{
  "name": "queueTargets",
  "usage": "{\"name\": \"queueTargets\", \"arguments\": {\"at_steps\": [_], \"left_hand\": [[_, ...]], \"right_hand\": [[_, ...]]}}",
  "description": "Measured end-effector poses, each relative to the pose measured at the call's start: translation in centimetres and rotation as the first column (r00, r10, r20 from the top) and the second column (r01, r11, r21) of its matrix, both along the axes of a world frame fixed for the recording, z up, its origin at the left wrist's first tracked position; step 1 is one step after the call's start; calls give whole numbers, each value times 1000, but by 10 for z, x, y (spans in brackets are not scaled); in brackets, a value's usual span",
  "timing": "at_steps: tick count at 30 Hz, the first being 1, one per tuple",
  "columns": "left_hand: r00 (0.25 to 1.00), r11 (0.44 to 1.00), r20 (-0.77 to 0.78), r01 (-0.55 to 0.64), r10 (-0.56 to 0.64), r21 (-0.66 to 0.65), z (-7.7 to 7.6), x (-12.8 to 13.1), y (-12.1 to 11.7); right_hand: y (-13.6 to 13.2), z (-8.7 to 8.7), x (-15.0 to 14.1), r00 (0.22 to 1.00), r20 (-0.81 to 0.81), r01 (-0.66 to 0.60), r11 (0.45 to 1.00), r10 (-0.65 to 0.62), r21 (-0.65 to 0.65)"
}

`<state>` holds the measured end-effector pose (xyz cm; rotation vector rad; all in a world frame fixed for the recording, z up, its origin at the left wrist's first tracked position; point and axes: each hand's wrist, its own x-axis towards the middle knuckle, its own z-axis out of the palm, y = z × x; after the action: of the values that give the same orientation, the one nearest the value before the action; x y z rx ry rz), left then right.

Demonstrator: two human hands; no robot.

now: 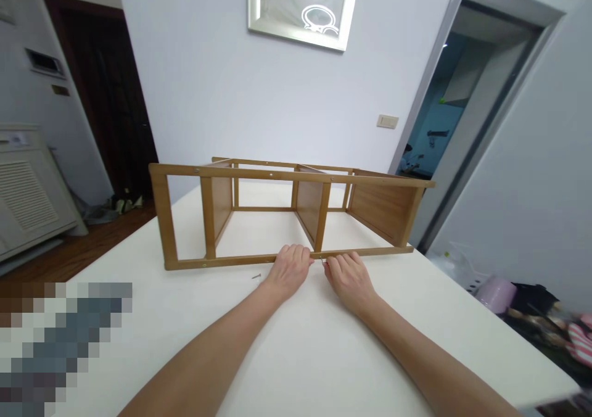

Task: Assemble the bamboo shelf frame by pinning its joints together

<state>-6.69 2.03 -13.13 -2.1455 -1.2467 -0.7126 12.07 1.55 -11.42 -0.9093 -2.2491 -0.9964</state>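
A wooden shelf frame [240, 260] lies on its side on the white table, its dividing panels standing upright. My left hand [290, 270] is closed over the lower front rail, just left of the middle panel [309, 204]. On the other side of that joint, my right hand [348, 279] is closed with fingertips at the rail. A small thin metal piece [323, 261] shows at its fingertips, against the rail; its kind is too small to tell, and the fingers hide the rest. Left of my left hand, a loose screw [256, 276] lies on the table.
The white table [296, 355] reaches to the wall behind the frame. A mirror [303, 10] hangs above, with a light switch [387, 121] lower right. Beyond the table's right edge are a pink container [496, 295] and piled items. A pixelated patch covers the lower left.
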Motion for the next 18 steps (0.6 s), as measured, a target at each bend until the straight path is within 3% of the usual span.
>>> {"name": "queueTargets", "arguments": {"at_steps": [10, 18], "left_hand": [[1000, 999, -11, 7, -7, -41, 3, 0, 0], [1000, 994, -2, 9, -9, -110, 3, 0, 0]], "right_hand": [[4, 4, 6, 997, 59, -50, 995, 56, -90], [7, 4, 12, 974, 38, -212, 962, 222, -175]]}}
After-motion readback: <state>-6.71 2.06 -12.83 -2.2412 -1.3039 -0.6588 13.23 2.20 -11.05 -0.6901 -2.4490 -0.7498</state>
